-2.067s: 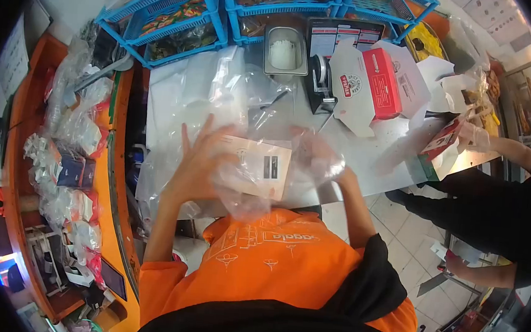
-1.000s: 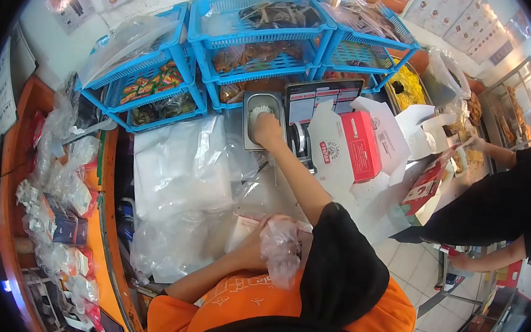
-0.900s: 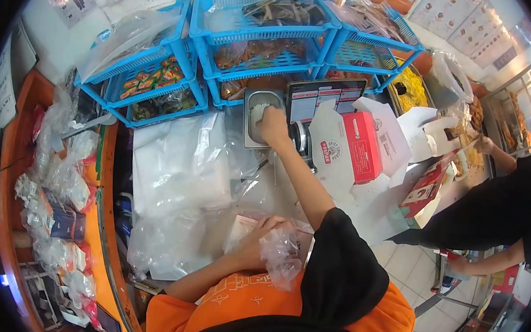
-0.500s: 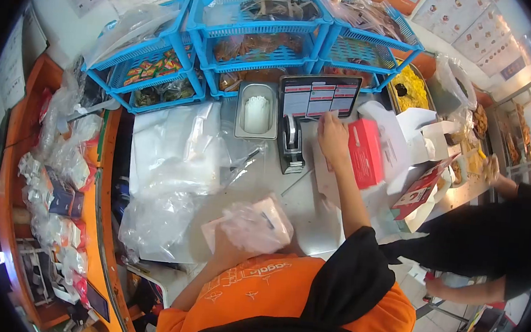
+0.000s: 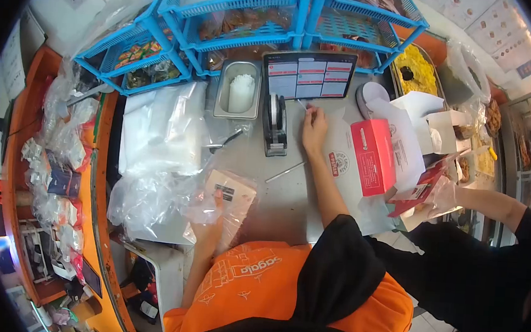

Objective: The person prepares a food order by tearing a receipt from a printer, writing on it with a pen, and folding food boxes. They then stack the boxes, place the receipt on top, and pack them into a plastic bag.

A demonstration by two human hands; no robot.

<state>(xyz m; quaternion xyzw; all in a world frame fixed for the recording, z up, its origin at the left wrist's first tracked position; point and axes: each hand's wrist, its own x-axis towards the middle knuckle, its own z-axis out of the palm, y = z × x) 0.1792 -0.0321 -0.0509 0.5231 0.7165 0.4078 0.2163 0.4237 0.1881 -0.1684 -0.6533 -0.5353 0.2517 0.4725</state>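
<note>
At the near edge of the tabletop [image 5: 288, 199], our left hand [image 5: 210, 215] is clamped from below on a flat paper packet [image 5: 229, 191] wrapped in a clear bag [image 5: 197, 205]. The packet's long axis runs away from us, toward the back of the tabletop. Our right hand [image 5: 314, 129] is stretched far forward and is well apart from the packet. Its fingers lie together and point at the lower edge of the order screen [image 5: 310, 76]. We cannot tell whether they pinch anything.

The tape dispenser [image 5: 275, 126] stands just left of that hand, lengthwise toward the screen, so the right hand is much the nearer to it, while the left is the one on the packet. The right wrist lies over a white box flap [image 5: 340, 162], beside a red box [image 5: 372, 156]. A co-worker's gloved hand [image 5: 444, 196] works farther right.
</note>
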